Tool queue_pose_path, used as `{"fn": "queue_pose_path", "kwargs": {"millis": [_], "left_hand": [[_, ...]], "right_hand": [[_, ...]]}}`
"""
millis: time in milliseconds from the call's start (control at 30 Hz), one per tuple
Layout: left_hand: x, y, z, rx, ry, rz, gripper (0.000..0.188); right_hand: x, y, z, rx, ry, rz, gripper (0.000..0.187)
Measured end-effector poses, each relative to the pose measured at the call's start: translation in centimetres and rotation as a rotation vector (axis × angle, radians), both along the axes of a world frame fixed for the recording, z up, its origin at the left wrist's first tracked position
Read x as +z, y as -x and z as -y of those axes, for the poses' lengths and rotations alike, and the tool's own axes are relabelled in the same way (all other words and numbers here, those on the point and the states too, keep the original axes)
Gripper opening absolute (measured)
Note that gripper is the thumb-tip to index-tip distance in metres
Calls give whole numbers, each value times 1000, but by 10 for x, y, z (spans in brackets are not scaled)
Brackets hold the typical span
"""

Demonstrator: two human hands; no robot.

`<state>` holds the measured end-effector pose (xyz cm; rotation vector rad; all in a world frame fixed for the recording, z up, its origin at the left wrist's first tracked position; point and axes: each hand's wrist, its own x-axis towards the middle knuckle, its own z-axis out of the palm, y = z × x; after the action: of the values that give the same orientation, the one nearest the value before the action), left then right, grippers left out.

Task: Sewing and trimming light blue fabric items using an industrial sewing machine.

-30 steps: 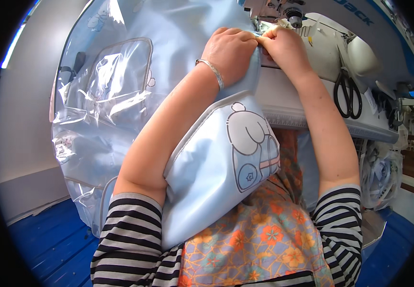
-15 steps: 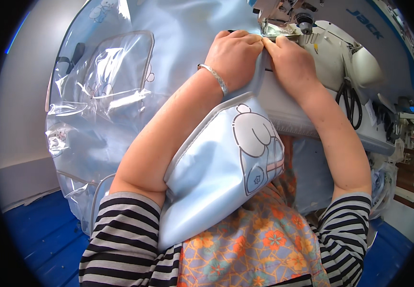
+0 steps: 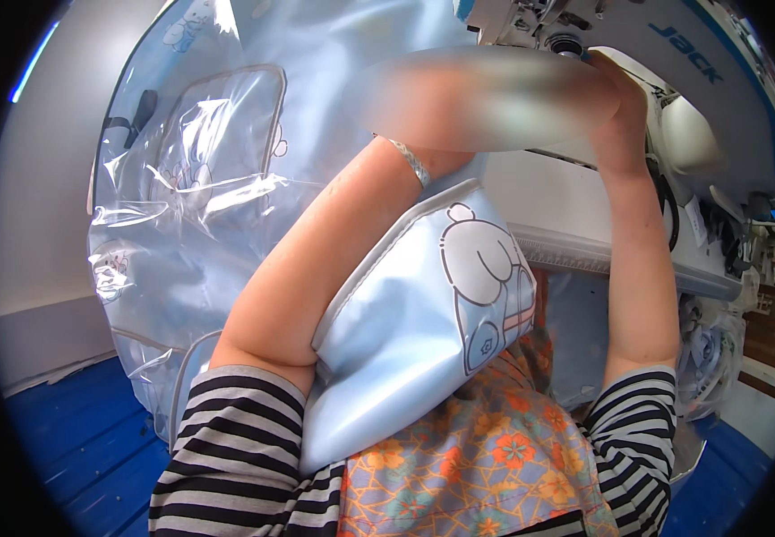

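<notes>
Shiny light-blue vinyl [image 3: 316, 107] with grey-bound edges spreads under and left of my left hand [image 3: 436, 121]. One folded flap of it [image 3: 387, 349], printed with a white cartoon animal, drapes over my lap beside my left forearm. A smeared patch covers the left hand's fingers, so any grip on the vinyl is hidden. My right hand [image 3: 625, 112] is raised at the right side of the sewing machine's needle area, near a round dark part [image 3: 564, 45]. Its fingers are mostly lost in the same blur, and what they touch does not show.
The sewing machine's white and blue body [image 3: 710, 54] rises at the upper right. Black-handled scissors [image 3: 667, 206] lie partly behind my right wrist. A ruler strip [image 3: 566, 253] runs along the table's front edge. Clear bags [image 3: 710, 358] hang at the right.
My right hand has moved right, away from my left hand, which stays about where it was. A blur now covers the area between them. The lap flap has shifted slightly.
</notes>
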<state>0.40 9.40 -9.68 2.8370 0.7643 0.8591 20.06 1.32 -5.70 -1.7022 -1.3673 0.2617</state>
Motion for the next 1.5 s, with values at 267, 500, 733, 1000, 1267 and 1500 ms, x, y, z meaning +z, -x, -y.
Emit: {"fn": "queue_pose_path", "kwargs": {"millis": [267,500,733,1000,1267,1500], "left_hand": [[43,23,4,-123,524,-127,31],[168,182,98,-358,627,-243,74],[217,282,256,149,850,-812,79],[181,338,302,477,205,-594,28],[332,497,200,736,-200,22,45],[398,605,58,770,248,927,37]], "right_hand": [[-18,66,58,419,18,326,36],[-23,94,79,606,-67,359,46],[-67,134,70,898,438,-851,35],[-132,149,29,996,35,-353,40],[-29,161,18,610,-506,297,37],[-10,232,56,703,-342,250,21]]}}
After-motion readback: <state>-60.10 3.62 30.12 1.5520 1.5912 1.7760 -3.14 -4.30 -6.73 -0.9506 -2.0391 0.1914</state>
